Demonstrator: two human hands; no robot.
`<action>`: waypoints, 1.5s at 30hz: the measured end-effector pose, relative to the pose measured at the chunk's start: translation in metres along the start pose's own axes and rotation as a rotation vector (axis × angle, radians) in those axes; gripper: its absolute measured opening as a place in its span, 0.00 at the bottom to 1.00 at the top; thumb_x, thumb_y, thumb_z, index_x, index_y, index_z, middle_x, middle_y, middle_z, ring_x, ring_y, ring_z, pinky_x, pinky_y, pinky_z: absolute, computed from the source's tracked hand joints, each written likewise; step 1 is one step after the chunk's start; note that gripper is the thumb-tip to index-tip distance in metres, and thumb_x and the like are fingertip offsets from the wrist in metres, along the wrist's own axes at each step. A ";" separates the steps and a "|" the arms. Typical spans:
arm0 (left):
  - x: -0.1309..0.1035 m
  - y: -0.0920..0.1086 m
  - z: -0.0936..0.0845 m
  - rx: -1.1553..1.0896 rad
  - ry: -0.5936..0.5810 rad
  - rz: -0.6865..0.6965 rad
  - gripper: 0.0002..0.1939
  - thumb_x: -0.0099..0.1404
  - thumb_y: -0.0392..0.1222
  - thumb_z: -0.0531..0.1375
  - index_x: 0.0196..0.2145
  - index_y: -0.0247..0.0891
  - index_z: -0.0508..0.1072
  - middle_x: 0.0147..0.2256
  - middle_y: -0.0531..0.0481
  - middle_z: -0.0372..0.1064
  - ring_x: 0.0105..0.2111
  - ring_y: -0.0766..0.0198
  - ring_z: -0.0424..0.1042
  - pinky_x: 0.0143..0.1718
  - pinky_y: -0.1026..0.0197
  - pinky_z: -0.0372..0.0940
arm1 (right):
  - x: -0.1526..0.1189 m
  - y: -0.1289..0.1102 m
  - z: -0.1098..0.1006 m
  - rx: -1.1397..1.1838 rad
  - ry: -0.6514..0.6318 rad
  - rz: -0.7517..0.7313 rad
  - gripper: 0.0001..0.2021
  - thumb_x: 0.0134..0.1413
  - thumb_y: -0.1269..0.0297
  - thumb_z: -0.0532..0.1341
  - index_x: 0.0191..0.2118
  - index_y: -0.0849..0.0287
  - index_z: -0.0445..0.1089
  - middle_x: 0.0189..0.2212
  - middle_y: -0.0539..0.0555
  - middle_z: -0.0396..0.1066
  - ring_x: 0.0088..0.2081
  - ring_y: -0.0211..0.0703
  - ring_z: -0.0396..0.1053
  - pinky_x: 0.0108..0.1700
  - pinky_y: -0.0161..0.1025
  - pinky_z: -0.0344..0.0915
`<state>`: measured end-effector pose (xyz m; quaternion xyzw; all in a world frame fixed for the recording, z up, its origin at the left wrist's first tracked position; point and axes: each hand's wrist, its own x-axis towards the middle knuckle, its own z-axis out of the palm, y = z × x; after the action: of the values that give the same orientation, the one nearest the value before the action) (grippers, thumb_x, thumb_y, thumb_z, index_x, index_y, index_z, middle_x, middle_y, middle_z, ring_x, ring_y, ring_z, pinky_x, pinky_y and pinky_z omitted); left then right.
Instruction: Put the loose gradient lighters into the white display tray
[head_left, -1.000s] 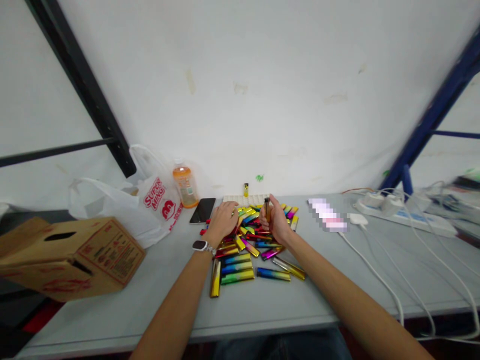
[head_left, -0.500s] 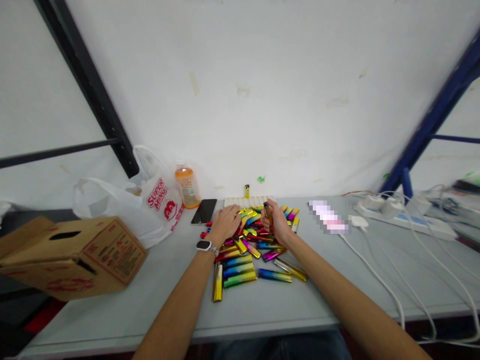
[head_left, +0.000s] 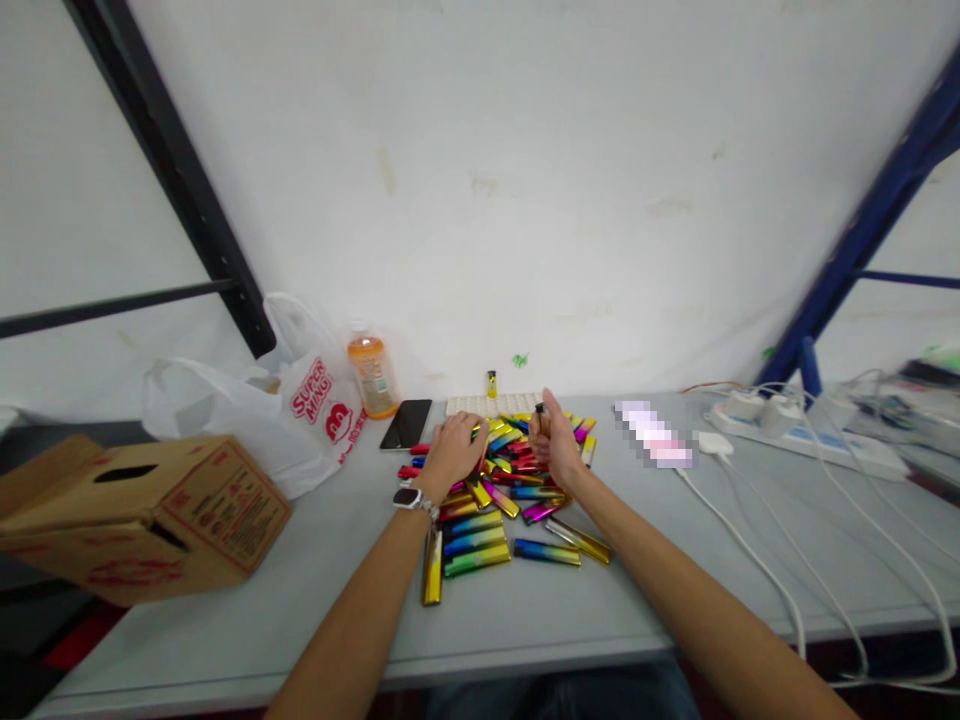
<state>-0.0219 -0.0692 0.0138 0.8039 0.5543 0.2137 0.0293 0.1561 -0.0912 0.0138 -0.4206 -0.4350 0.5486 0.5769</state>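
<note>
Glossy, multicoloured metallic lighters (head_left: 501, 498) lie loose across the grey tabletop (head_left: 570, 612), still unsorted. At ten o'clock the left hand (head_left: 452, 448) bends over them, grip unclear; at two, the right hand (head_left: 556, 442) clasps a black-topped lighter (head_left: 541, 412). At twelve, one yellow lighter (head_left: 492, 384) stands by the white gridded tray (head_left: 466, 406).

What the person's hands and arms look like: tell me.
The left hand has a watch at its wrist: dark rectangular face, pale case, silvery link band. The right hand has nothing at its wrist. No gloves or sleeves show.
</note>
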 end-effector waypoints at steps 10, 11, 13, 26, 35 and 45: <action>-0.009 0.002 0.011 0.030 -0.050 0.047 0.21 0.73 0.52 0.47 0.55 0.38 0.65 0.59 0.39 0.64 0.60 0.51 0.62 0.61 0.49 0.56 | 0.004 0.007 -0.001 -0.187 0.106 -0.138 0.23 0.53 0.43 0.57 0.19 0.53 0.51 0.11 0.43 0.47 0.15 0.33 0.44 0.18 0.36 0.41; -0.009 0.001 0.013 0.028 -0.046 0.052 0.22 0.73 0.52 0.47 0.56 0.38 0.65 0.59 0.40 0.63 0.60 0.52 0.62 0.61 0.49 0.56 | 0.002 0.006 -0.001 -0.180 0.090 -0.133 0.24 0.52 0.42 0.58 0.19 0.53 0.51 0.11 0.43 0.47 0.15 0.33 0.44 0.18 0.36 0.41; -0.008 0.000 0.014 0.025 -0.041 0.059 0.22 0.73 0.53 0.47 0.55 0.37 0.65 0.59 0.40 0.64 0.60 0.52 0.63 0.61 0.49 0.56 | -0.001 0.005 -0.001 -0.168 0.061 -0.123 0.25 0.51 0.41 0.59 0.19 0.53 0.51 0.11 0.42 0.46 0.15 0.32 0.43 0.18 0.36 0.42; -0.002 -0.004 0.007 0.075 0.003 0.002 0.16 0.72 0.45 0.50 0.51 0.37 0.69 0.51 0.41 0.68 0.53 0.53 0.66 0.55 0.53 0.60 | 0.007 0.013 -0.004 -0.272 0.088 -0.179 0.21 0.53 0.42 0.58 0.24 0.54 0.54 0.13 0.42 0.49 0.16 0.33 0.46 0.18 0.35 0.43; 0.009 -0.016 0.006 0.058 0.003 -0.045 0.13 0.69 0.43 0.55 0.47 0.35 0.73 0.49 0.40 0.70 0.52 0.51 0.67 0.53 0.52 0.61 | 0.009 0.008 0.000 -0.460 -0.018 -0.393 0.18 0.57 0.43 0.58 0.32 0.54 0.58 0.21 0.44 0.59 0.23 0.36 0.59 0.24 0.34 0.57; 0.006 -0.035 -0.007 0.070 -0.034 -0.099 0.11 0.68 0.39 0.55 0.45 0.36 0.75 0.47 0.39 0.73 0.50 0.51 0.71 0.49 0.53 0.64 | 0.069 -0.009 0.014 -0.935 -0.132 -0.704 0.18 0.64 0.51 0.53 0.36 0.60 0.71 0.26 0.50 0.63 0.29 0.39 0.61 0.35 0.37 0.57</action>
<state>-0.0534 -0.0515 0.0124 0.7795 0.5999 0.1788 0.0209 0.1464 -0.0223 0.0294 -0.4256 -0.7793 0.0991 0.4492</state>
